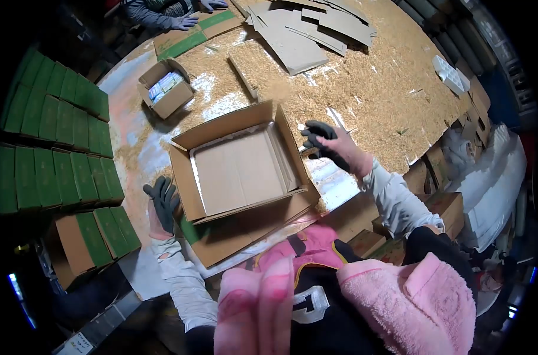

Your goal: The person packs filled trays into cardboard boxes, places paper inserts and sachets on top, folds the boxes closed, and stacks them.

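Observation:
An open cardboard box (181,177) stands in front of me, with a flat cardboard sheet (236,171) lying inside and more cardboard along its right inner wall. It rests on a flat piece of cardboard with a green band (224,239). My left hand (162,204), in a dark-palmed glove, is beside the box's left wall with fingers stretched out, holding nothing. To the right of the box, my right hand (338,148), in the same kind of glove, is raised over the table with its fingers apart and nothing in them.
Sawdust-like shavings cover much of the table (363,112). A small carton (173,97) with packets stands at left. Cardboard sheets (298,38) lie at the back. Green-and-brown boxes (58,171) are stacked left. Across the table, another person's gloved hand (185,22) touches cardboard.

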Action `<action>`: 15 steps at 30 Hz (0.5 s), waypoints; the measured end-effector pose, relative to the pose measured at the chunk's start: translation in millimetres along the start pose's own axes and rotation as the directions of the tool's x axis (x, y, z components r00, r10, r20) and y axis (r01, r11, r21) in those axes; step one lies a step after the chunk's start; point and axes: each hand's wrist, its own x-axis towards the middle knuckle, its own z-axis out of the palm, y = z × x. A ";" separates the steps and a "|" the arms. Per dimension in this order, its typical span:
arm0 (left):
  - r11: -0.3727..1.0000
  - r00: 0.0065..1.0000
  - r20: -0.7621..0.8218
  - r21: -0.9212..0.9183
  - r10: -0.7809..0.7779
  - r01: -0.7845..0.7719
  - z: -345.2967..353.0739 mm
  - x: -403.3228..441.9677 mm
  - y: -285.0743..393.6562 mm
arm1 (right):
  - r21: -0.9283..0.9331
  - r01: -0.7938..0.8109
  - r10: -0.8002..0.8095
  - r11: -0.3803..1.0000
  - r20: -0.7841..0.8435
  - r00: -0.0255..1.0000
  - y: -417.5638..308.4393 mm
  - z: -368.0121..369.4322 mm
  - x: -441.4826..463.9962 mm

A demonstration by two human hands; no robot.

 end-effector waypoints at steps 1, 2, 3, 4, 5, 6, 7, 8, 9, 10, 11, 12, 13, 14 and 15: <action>0.942 0.976 0.028 0.257 0.216 -0.216 11.8 3.2 5.9 | -0.256 0.206 -0.210 0.944 0.010 0.978 4.9 10.4 -3.9; 0.777 0.908 0.108 0.482 0.405 -0.404 34.4 -1.2 14.2 | -0.674 0.486 -0.614 0.556 0.060 0.787 -25.5 46.0 -19.6; 0.530 0.810 0.224 0.657 0.542 -0.536 60.1 -14.1 22.2 | -0.774 0.603 -0.669 0.193 0.345 0.658 -55.1 64.1 -27.3; 0.227 0.695 0.367 0.763 0.619 -0.605 85.2 -29.4 30.7 | -0.727 0.659 -0.594 -0.190 0.620 0.513 -68.8 76.4 -28.9; -0.042 0.633 0.601 0.740 0.489 -0.671 115.9 -43.2 44.4 | -0.720 0.653 -0.416 -0.234 0.682 0.602 -58.0 86.7 -18.8; -0.108 0.531 0.823 0.558 0.204 -0.823 141.2 -40.3 46.4 | -0.711 0.650 -0.226 -0.267 0.702 0.675 -42.7 97.4 -10.5; -0.283 0.494 0.869 0.467 -0.026 -0.838 158.7 -37.2 25.0 | -0.644 0.581 0.030 -0.498 0.656 0.754 -38.4 100.6 1.5; -0.434 0.494 0.847 0.378 -0.195 -0.818 151.0 -23.0 -8.0 | -0.703 0.617 -0.207 -0.353 0.702 0.682 -49.4 101.0 4.1; -0.485 0.545 0.778 0.362 -0.312 -0.796 149.2 -15.4 -8.8 | -0.689 0.693 -0.431 -0.212 0.703 0.567 -59.7 101.6 6.1; -0.526 0.596 0.689 0.354 -0.412 -0.773 148.1 -8.9 -10.5 | -0.668 0.730 -0.653 -0.145 0.619 0.436 -78.9 105.7 -3.5; -0.563 0.625 0.693 0.373 -0.360 -0.738 137.0 -1.5 -12.1 | -0.663 0.748 -0.749 -0.025 0.508 0.426 -84.5 96.5 -9.7; -0.597 0.642 0.695 0.376 -0.325 -0.709 127.6 4.0 -11.4 | -0.689 0.720 -0.749 0.084 0.433 0.501 -87.1 81.6 -13.8; -0.596 0.747 0.620 0.513 -0.240 -0.617 129.1 0.5 -7.9 | -0.710 0.655 -0.718 0.258 0.313 0.622 -81.1 68.7 -18.3; -0.575 0.739 0.652 0.544 -0.170 -0.611 121.7 1.3 -6.6 | -0.707 0.581 -0.664 0.404 0.210 0.717 -75.6 56.2 -17.7; -0.617 0.766 0.629 0.553 -0.132 -0.560 124.3 1.7 -8.0 | -0.709 0.526 -0.593 0.470 0.188 0.783 -67.7 44.0 -16.3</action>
